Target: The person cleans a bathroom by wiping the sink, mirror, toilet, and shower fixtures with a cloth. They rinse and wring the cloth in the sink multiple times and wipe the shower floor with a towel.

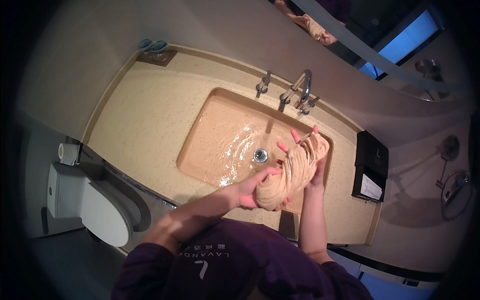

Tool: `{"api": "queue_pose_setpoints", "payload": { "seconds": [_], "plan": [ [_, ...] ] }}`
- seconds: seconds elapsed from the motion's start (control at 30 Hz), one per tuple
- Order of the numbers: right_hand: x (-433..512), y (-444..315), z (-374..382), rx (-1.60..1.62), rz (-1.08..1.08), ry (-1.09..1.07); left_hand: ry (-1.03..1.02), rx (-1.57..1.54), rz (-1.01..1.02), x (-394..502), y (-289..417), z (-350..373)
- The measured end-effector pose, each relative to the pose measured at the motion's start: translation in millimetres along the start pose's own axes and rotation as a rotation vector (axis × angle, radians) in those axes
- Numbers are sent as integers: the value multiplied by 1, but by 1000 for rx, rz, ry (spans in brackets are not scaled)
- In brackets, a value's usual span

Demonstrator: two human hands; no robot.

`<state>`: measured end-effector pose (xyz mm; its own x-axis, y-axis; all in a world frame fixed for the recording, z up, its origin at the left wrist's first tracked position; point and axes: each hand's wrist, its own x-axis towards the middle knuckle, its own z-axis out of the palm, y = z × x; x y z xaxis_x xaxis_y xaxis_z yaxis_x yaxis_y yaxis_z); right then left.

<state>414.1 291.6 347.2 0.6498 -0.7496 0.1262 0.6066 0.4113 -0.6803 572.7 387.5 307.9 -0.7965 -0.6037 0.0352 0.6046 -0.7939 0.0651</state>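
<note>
A bunched, twisted cloth [292,172], beige and wet-looking, is held over the right part of a rectangular sink [193,138]. My left hand [258,189] wraps the cloth's lower end, thumb on top. My right hand [318,176] supports the upper end from beneath, mostly hidden by the cloth, with some fingertips showing past its far side. Rippling water lies in the sink around a round metal drain stopper [260,155]. Behind the sink rises a chrome faucet [305,84], flanked by a left lever handle [263,84] and a right lever handle [309,105].
Two glasses [159,52] with blue tops stand on a brown tray [168,58] at the counter's far left corner. A black box [371,157] with white papers sits at the right end. Left of the counter are a toilet [105,213] and a toilet paper roll [67,153].
</note>
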Motion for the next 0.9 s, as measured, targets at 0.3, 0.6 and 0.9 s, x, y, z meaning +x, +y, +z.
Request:
{"api": "queue_pose_setpoints", "payload": {
  "seconds": [0.3, 0.6, 0.9],
  "plan": [
    [10, -49, 72, -1088, -115, -69, 25, -88, -166, -6, -22, -20],
    [9, -27, 77, -311, -358, 388, 150, 1096, 1393, 18, 42, 97],
    [16, -16, 54, -258, 522, 253, -181, 2232, 1324, 34, 3, 95]
  ]
}}
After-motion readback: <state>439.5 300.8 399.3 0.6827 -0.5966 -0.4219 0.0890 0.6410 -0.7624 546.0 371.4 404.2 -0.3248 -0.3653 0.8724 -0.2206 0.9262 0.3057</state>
